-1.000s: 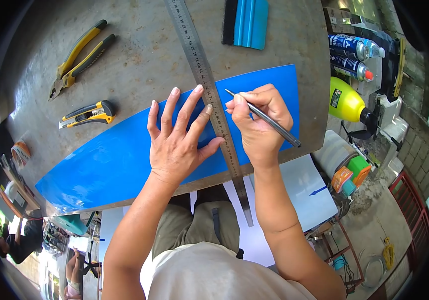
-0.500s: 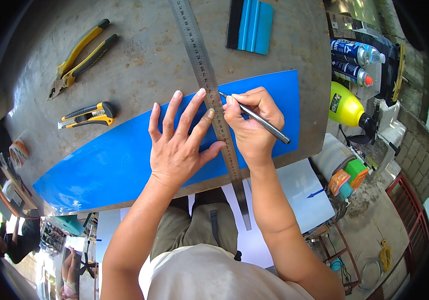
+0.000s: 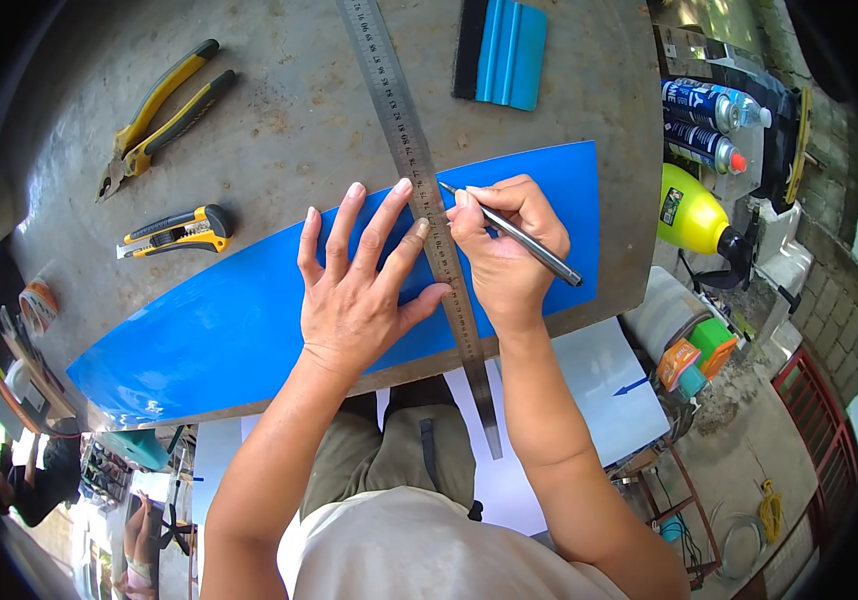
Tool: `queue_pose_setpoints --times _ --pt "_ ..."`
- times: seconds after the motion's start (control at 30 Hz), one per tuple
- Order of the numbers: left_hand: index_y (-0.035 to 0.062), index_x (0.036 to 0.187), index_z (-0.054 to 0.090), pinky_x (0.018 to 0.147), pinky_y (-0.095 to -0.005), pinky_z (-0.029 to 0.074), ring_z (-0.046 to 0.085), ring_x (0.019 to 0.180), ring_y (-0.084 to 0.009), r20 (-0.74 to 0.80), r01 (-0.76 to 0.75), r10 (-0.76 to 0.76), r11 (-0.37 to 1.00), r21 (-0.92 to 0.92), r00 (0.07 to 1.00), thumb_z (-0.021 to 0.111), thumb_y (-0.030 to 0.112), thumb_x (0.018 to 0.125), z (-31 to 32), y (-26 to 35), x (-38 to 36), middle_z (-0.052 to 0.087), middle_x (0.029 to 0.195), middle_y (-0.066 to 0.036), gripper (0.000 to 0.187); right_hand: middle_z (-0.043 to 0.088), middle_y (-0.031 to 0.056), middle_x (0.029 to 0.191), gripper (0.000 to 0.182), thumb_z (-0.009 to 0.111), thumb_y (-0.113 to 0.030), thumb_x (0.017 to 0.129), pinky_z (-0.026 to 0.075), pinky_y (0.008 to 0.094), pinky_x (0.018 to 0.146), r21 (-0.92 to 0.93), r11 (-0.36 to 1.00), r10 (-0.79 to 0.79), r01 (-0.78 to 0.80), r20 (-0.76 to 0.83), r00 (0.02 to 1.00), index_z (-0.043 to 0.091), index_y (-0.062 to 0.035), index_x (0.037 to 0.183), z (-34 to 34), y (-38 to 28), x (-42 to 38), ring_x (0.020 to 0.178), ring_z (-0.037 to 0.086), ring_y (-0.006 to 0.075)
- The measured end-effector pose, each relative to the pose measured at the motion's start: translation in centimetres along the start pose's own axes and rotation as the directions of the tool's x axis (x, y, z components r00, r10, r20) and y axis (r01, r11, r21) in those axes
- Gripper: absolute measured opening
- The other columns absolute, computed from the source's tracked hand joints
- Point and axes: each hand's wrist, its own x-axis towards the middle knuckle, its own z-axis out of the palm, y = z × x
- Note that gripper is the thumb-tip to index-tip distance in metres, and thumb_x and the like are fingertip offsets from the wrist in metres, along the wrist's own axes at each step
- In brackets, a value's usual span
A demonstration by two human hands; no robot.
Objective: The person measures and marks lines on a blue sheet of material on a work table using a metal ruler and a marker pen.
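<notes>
A glossy blue sheet [image 3: 219, 340] lies across the near part of the metal table [image 3: 289, 110]. Over it runs a long steel ruler [image 3: 396, 105], its lower end sticking out past the table edge. My left hand [image 3: 354, 280] is spread flat on the sheet, with the thumb and some fingertips pressing on the ruler. In a pinch, my right hand [image 3: 514, 245] holds a dark pen [image 3: 529, 248]. The pen's tip meets the sheet near its upper edge, close along the ruler's right side.
Pliers [image 3: 159, 120] and a yellow-black utility knife [image 3: 179, 232] lie at the left. A blue squeegee [image 3: 501, 52] rests at the top. Off the table's right side are spray cans [image 3: 699, 105] and a yellow-green bottle [image 3: 689, 205]. Another person [image 3: 44, 470] is at the far left.
</notes>
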Motion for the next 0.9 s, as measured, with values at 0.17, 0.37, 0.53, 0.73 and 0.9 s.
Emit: queue_pose_setpoints --times 0.17,0.37,0.53,0.73,0.9 --pt "0.0259 0.139 0.063 0.129 -0.0572 0.017 0.036 0.156 -0.0333 -0.005 -0.002 0.003 1.0 0.005 1.0 0.084 0.059 0.08 0.03 -0.03 0.01 0.048 0.165 -0.001 0.071 0.071 0.0099 0.09 0.015 0.081 0.009 0.086 0.063 0.0283 0.074 -0.007 1.0 0.011 -0.011 -0.006 1.0 0.069 0.0043 0.094 0.07 -0.02 -0.02 0.081 0.074 0.0142" --pt "0.0259 0.14 0.063 0.129 -0.0572 0.016 0.036 0.156 -0.0335 0.008 0.001 -0.001 1.0 0.006 1.0 0.082 0.061 0.081 -0.08 -0.01 0.06 0.048 0.165 -0.001 0.071 0.071 0.0098 0.089 0.015 0.081 0.008 0.086 0.062 0.0281 0.073 -0.005 1.0 0.015 -0.015 -0.005 1.0 0.07 0.0038 0.094 0.12 -0.03 -0.02 0.08 0.074 0.0139" --pt "0.0263 0.14 0.062 0.129 -0.057 0.016 0.036 0.156 -0.0336 0.008 -0.001 0.001 1.0 0.007 1.0 0.082 0.061 0.081 -0.09 -0.03 0.03 0.047 0.165 -0.001 0.071 0.069 0.0099 0.094 0.011 0.073 0.011 0.094 0.063 0.0283 0.075 -0.06 0.998 -0.028 0.031 0.057 0.998 0.066 0.0047 0.098 -0.16 0.11 -0.05 0.083 0.076 0.0174" --pt "0.0264 0.14 0.062 0.129 -0.0566 0.016 0.036 0.156 -0.0337 0.012 0.001 -0.001 1.0 0.009 1.0 0.083 0.06 0.081 -0.07 -0.03 0.01 0.048 0.165 -0.001 0.071 0.07 0.0097 0.09 0.014 0.078 0.011 0.088 0.062 0.028 0.072 -0.068 0.997 -0.031 0.032 0.015 0.999 0.068 0.004 0.095 0.18 0.16 0.01 0.079 0.074 0.0154" --pt "0.0265 0.14 0.063 0.129 -0.0566 0.016 0.036 0.156 -0.0334 0.012 0.006 -0.006 1.0 0.007 1.0 0.083 0.059 0.081 -0.18 0.06 0.07 0.048 0.165 -0.001 0.07 0.07 0.0097 0.087 0.016 0.082 0.009 0.084 0.061 0.0274 0.069 -0.048 0.999 -0.017 0.016 -0.023 1.0 0.07 0.0029 0.092 0.34 0.2 0.06 0.076 0.072 0.0136"
